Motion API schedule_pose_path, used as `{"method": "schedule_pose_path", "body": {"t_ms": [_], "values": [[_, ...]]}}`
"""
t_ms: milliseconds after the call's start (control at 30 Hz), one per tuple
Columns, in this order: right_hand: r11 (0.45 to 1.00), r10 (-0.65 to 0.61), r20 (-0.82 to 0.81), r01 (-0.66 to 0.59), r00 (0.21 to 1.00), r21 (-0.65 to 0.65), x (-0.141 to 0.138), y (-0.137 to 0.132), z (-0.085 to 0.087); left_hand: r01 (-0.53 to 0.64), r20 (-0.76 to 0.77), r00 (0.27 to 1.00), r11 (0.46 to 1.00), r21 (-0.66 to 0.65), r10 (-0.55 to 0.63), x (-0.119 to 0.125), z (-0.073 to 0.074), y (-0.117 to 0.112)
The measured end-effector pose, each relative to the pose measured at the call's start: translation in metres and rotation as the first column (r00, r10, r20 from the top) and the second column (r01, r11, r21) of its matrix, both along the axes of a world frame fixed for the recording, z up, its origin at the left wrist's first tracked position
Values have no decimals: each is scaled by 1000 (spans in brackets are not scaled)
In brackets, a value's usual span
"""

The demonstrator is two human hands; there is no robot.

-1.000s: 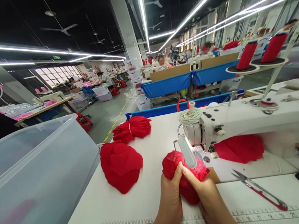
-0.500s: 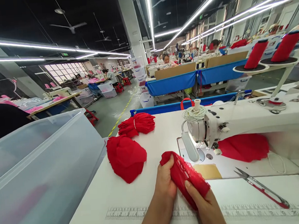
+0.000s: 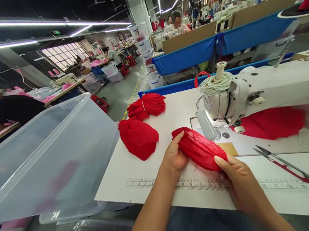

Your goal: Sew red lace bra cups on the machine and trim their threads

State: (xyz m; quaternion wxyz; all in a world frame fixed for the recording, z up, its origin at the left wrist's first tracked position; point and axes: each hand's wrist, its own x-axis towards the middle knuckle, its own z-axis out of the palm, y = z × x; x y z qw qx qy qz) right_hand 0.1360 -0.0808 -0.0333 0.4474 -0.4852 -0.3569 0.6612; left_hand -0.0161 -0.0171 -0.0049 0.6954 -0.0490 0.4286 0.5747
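bright ceiling tubes (image 3: 23, 23), white glare beneath the sewing machine head (image 3: 219, 104), edges stretched

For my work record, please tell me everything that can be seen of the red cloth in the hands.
The red cloth looks thin, with lengthwise folds and a paler, sheer-looking strip along its upper side. It is drawn out between the left grip and the right grip, a thumb on each end, its right end lower in view. A thread shows below. Whether the cloth touches the table is unclear.
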Motion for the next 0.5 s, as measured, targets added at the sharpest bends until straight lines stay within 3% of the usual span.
{"method": "schedule_pose_path", "body": {"t_ms": [133, 200, 300, 500], "values": [[997, -62, -6, 63, 998, 54, 4, 17, 6, 73, 60, 995, 997, 9, -73, 1, -2, -1], [994, -92, -57, 95, 994, 50, 1, 20, 8, 156, 86, 983, 983, 96, -164, 3, -3, -4], [991, -123, -115, 127, 986, 29, -4, 23, 10, 293, 47, 948, 921, 258, -315, 6, -4, -13], [984, -158, -75, 163, 985, 67, -2, 23, 9, 319, -106, 948, 897, 306, -301, 11, -2, -21]]}}
